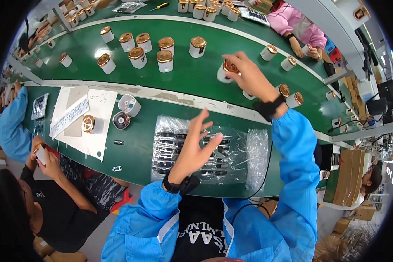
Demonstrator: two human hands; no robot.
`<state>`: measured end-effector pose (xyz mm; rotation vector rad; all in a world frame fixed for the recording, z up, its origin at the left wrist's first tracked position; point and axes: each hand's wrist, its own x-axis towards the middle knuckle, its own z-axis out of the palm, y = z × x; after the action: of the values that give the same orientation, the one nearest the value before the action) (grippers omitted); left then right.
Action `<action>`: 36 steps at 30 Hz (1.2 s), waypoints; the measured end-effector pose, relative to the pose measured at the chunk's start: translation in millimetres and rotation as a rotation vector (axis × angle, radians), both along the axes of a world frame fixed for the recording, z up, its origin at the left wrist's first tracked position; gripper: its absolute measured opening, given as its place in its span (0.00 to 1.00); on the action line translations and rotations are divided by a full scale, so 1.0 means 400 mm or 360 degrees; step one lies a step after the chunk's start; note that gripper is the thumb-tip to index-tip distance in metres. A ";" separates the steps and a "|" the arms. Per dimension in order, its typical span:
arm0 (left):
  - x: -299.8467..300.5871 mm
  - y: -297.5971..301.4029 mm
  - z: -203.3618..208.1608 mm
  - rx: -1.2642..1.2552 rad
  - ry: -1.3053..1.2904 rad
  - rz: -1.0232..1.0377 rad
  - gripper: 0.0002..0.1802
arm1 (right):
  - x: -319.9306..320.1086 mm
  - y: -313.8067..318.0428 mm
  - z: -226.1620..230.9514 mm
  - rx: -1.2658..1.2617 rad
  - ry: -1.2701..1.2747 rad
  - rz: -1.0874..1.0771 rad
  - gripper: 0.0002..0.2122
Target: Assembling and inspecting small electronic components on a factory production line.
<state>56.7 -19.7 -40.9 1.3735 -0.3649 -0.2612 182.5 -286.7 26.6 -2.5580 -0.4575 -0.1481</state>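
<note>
My right hand (251,76) reaches over the green belt, its fingers closed around the copper-coloured top of a white cup-shaped housing (223,76). Whether the housing's base rests on the belt cannot be told. Nearer to me, my left hand (195,150) hovers with fingers spread and nothing in them. Beneath it lies a clear plastic tray (236,168) holding rows of small black parts (165,150). To the left of the tray stand a white open housing (129,105) and a dark round component (121,120). Two small loose parts, one a black oval piece (118,142), lie on the bench.
Several copper-topped white housings (165,61) stand on the green belt (87,74). A white sheet (96,142) on the bench bears another housing (88,124). A black cable (266,174) crosses the bench edge. Co-workers sit at left (61,196) and across the belt (292,26).
</note>
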 end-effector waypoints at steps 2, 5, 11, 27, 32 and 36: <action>0.004 0.015 -0.015 0.0228 -0.0131 -0.0216 0.35 | 0.078 -0.079 -0.088 -0.0362 0.0035 -0.0114 0.29; 0.002 0.041 -0.043 0.0180 -0.0066 -0.0270 0.31 | 0.132 -0.072 -0.090 -0.0399 0.0260 -0.0054 0.31; 0.010 0.044 -0.060 0.0149 -0.0004 -0.0392 0.27 | 0.334 0.023 -0.136 -0.0295 -0.0124 -0.0176 0.36; 0.074 0.004 -0.004 -0.0159 0.0655 -0.0361 0.27 | -0.320 0.168 -0.003 0.0900 0.0820 -0.0344 0.09; 0.048 -0.061 -0.026 -0.0575 0.1021 -0.0167 0.32 | -0.454 0.120 -0.156 -0.0211 -0.0060 -0.0161 0.06; 0.048 -0.122 -0.061 -0.0623 0.1077 -0.0140 0.33 | -0.468 0.125 -0.173 -0.0273 0.0082 -0.0129 0.08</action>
<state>75.8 -68.4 -65.4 0.8196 0.0909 -0.6666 -4.7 -236.6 -42.7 -2.7427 -0.3609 -0.0748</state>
